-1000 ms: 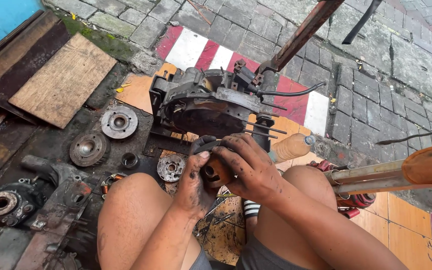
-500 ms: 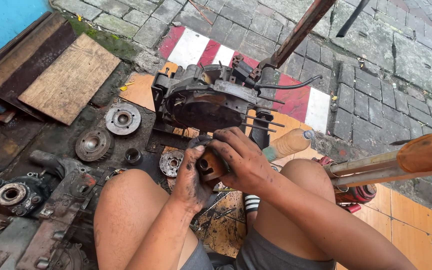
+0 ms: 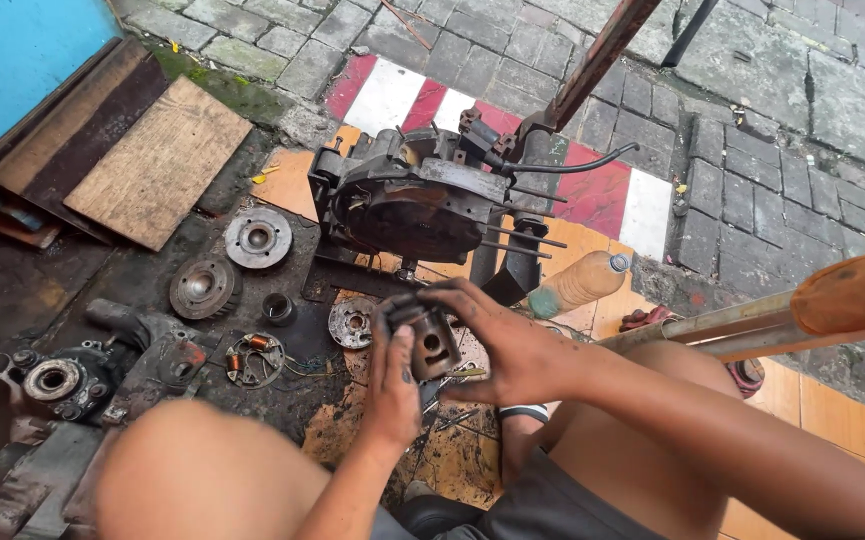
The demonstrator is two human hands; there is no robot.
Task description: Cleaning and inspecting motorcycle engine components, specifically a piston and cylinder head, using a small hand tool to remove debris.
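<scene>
My left hand [image 3: 390,385] and my right hand [image 3: 497,345] both grip a small greasy metal piston [image 3: 430,340] with a round pin hole in its side. They hold it just in front of a dark, oily engine block [image 3: 414,205] with long studs pointing right. The left hand cups the piston from the left and below. My right hand wraps it from the right and above. My bare knees frame the hands at the bottom of the view.
Several round engine parts lie on the dirty ground to the left: a grey disc [image 3: 257,237], a dark flywheel [image 3: 202,288], a copper-wound stator [image 3: 254,358]. A plastic bottle [image 3: 580,284] lies right of the engine. Wooden boards [image 3: 157,160] sit at upper left. An orange-handled bar [image 3: 802,310] crosses the right.
The piston has turned in my hands so its side hole now faces up. The view has shifted slightly right and closer.
</scene>
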